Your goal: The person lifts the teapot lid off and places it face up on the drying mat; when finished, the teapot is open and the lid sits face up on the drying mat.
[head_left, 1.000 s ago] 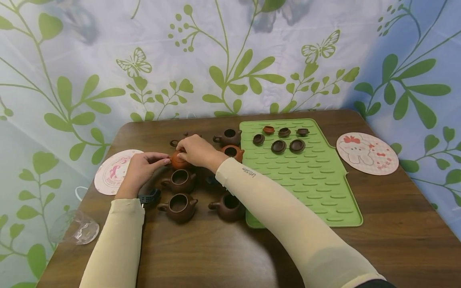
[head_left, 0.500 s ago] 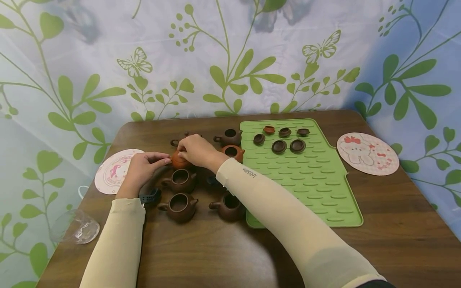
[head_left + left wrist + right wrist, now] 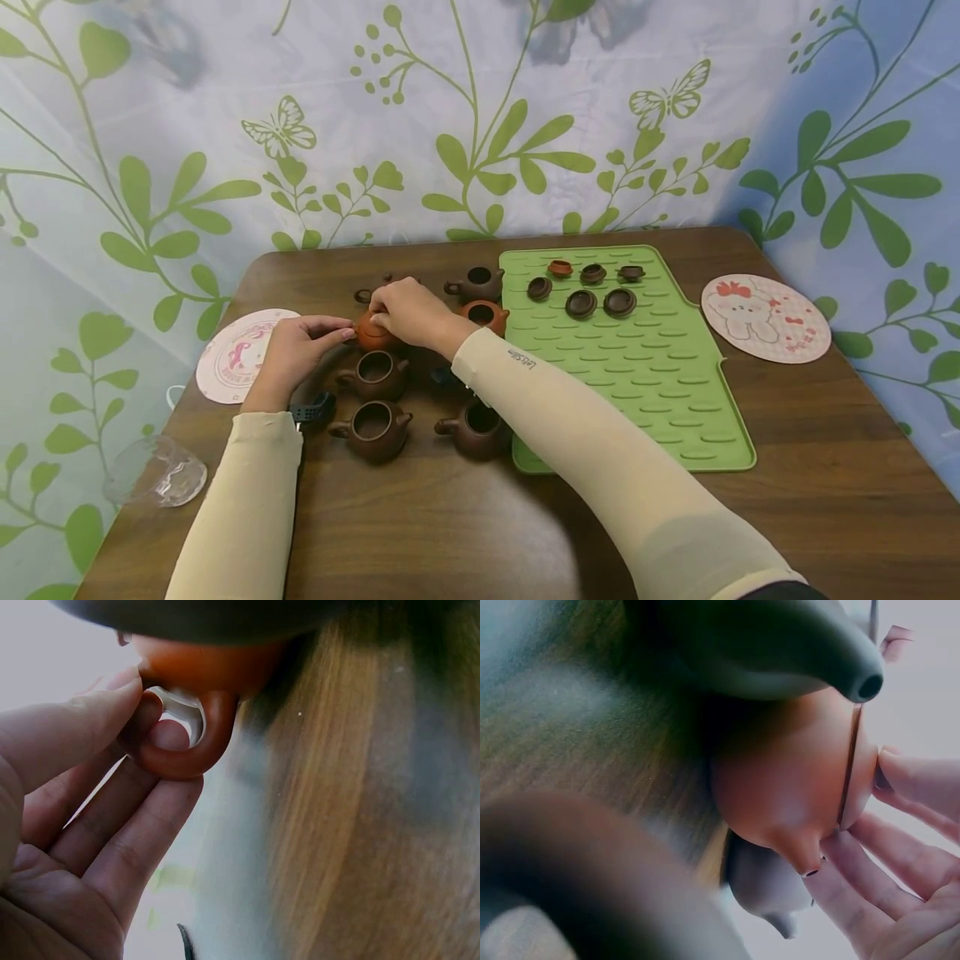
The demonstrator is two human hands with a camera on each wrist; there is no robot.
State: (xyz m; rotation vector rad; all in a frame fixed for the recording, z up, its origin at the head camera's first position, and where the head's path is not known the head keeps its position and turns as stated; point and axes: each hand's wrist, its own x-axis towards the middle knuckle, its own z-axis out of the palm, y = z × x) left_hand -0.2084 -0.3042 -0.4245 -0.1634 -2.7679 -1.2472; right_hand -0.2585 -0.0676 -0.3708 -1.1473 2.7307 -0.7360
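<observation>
A small orange clay teapot (image 3: 372,337) stands in the left group of pots. My left hand (image 3: 291,354) pinches its looped handle (image 3: 219,735) between thumb and fingers. From the other side, my right hand (image 3: 414,315) holds the knob of its lid (image 3: 862,776). That lid sits on the pot's mouth, a thin dark seam showing around it in the right wrist view. Just in front is a brown lidless teapot (image 3: 372,392). Behind my right hand, a dark teapot (image 3: 363,296) with a lid knob is mostly hidden.
More lidless teapots stand around: a brown one (image 3: 377,452), another (image 3: 471,440) partly under my right forearm, an orange one (image 3: 495,327) and a dark one (image 3: 487,293). A green mat (image 3: 637,392) bears several lids (image 3: 581,305). Coasters (image 3: 765,321) flank both sides; a clear glass (image 3: 180,483) lies left.
</observation>
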